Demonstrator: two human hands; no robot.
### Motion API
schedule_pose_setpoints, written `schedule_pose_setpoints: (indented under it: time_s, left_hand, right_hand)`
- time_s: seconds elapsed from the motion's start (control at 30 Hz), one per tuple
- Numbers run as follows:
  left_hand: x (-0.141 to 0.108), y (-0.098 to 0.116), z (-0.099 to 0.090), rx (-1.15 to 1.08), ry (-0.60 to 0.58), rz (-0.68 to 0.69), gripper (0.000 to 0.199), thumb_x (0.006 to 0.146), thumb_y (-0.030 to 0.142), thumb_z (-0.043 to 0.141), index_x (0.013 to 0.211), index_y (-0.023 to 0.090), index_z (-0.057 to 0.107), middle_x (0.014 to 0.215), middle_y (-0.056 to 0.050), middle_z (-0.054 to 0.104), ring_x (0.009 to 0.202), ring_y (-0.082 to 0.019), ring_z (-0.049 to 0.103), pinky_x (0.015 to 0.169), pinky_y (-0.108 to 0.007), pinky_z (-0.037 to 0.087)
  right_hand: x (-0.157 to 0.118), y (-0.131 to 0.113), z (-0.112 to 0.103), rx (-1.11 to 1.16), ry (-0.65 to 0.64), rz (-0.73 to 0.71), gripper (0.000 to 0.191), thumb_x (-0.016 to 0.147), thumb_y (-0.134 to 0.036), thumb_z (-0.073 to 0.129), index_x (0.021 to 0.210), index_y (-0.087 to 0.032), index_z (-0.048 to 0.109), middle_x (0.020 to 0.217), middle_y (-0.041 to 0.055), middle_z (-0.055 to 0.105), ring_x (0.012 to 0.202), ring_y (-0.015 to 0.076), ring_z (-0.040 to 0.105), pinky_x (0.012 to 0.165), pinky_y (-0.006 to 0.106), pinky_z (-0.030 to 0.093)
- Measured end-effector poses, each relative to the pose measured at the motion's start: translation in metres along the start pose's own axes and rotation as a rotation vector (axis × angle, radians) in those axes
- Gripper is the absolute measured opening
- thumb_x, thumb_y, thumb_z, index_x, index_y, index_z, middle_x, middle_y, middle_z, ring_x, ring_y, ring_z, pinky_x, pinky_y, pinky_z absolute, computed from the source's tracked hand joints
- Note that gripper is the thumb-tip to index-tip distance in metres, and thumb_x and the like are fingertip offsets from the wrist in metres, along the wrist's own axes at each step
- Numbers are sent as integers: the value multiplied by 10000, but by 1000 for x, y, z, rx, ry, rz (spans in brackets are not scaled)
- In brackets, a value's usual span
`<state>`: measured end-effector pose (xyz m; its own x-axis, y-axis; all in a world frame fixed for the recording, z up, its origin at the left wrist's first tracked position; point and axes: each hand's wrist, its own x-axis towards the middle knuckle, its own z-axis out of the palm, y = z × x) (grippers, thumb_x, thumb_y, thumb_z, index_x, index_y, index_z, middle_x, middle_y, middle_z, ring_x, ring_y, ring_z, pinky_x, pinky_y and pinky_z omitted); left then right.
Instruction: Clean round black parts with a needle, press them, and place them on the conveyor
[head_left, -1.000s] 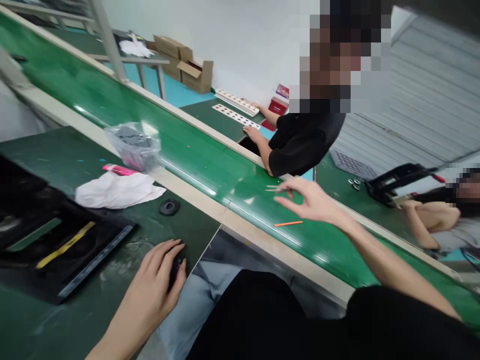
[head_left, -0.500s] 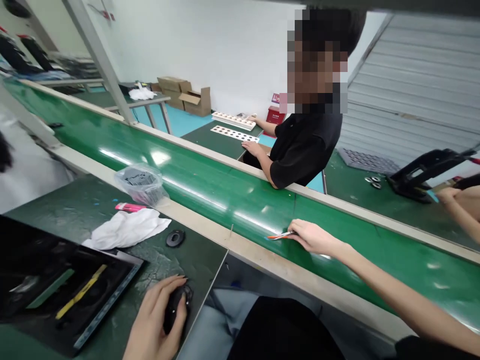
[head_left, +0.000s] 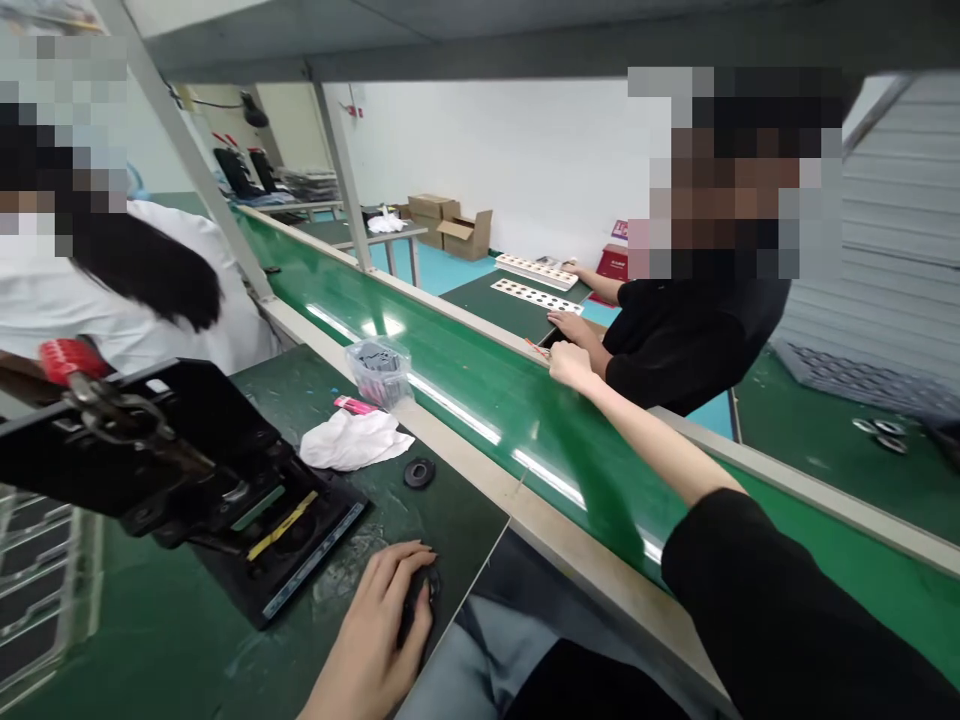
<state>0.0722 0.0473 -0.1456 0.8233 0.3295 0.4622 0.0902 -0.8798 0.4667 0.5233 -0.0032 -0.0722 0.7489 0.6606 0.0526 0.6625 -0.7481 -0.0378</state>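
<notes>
My left hand (head_left: 386, 625) rests on the near table with its fingers curled round a black, rounded part (head_left: 411, 605), mostly hidden under the palm. My right hand (head_left: 570, 364) reaches across the green conveyor belt to its far rail, close to a co-worker's arm. Pinched in it is a slim orange tool (head_left: 537, 348), its exact kind too small to make out. On the table beyond my left hand lies a black ring (head_left: 418, 473). A black press fixture (head_left: 277, 540) with a yellow strip stands left of that hand.
A clear plastic tub (head_left: 380, 372) of dark pieces stands by the belt's near rail. Beside it are a white cloth (head_left: 352, 440) and a pink-wrapped item (head_left: 355, 405). Across the belt, a co-worker in black (head_left: 686, 330) handles white perforated strips (head_left: 536, 296). Another person in white (head_left: 180, 240) is at left.
My right hand has moved forward across the belt to the far rail, still holding the orange tool. My left hand keeps its grip on the black part. The view has shifted left.
</notes>
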Motion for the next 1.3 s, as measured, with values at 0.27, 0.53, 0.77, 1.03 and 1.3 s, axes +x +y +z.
schedule_pose_setpoints:
  time_s: [0.27, 0.53, 0.77, 1.03, 1.3]
  left_hand:
    - [-1, 8, 1, -77, -81, -60, 217, 1028, 210, 447, 1202, 248, 572, 1190, -99, 652, 1129, -243, 650, 958, -406, 601]
    - [7, 12, -26, -147, -215, -102, 381, 983, 328, 602, 1325, 198, 495, 1244, -114, 650, 1171, -267, 629, 1015, -433, 546]
    - [8, 2, -35, -196, -279, -113, 638, 863, 450, 782, 1373, 225, 472, 1221, -67, 693, 1160, -268, 629, 980, -422, 491]
    - [8, -1, -30, -314, -254, -141, 539, 888, 396, 781, 1340, 241, 530, 1207, -43, 733, 1142, -244, 638, 986, -390, 478]
    - [10, -6, -32, -355, -291, -117, 437, 912, 364, 764, 1291, 250, 579, 1261, -31, 716, 1164, -239, 630, 983, -383, 472]
  right_hand:
    - [15, 5, -7, 14, 26, 16, 323, 1003, -369, 620, 1225, -136, 651, 1246, 127, 670, 1114, 237, 666, 958, 428, 575]
    - [-130, 25, -15, 233, 302, -295, 243, 987, -302, 506, 999, -171, 709, 1003, 158, 780, 906, 281, 751, 819, 364, 590]
    - [-294, -10, 4, 671, 38, -468, 220, 964, -351, 633, 1145, -267, 724, 844, 27, 786, 598, 173, 738, 556, 222, 615]
    - [-331, -72, 32, 889, -247, -487, 211, 1011, -238, 553, 1188, -213, 665, 914, 36, 717, 707, 114, 687, 591, 168, 560]
    - [-288, -77, 19, 847, -266, -611, 182, 1013, -221, 585, 1135, -227, 720, 958, 43, 710, 846, 140, 703, 723, 221, 580]
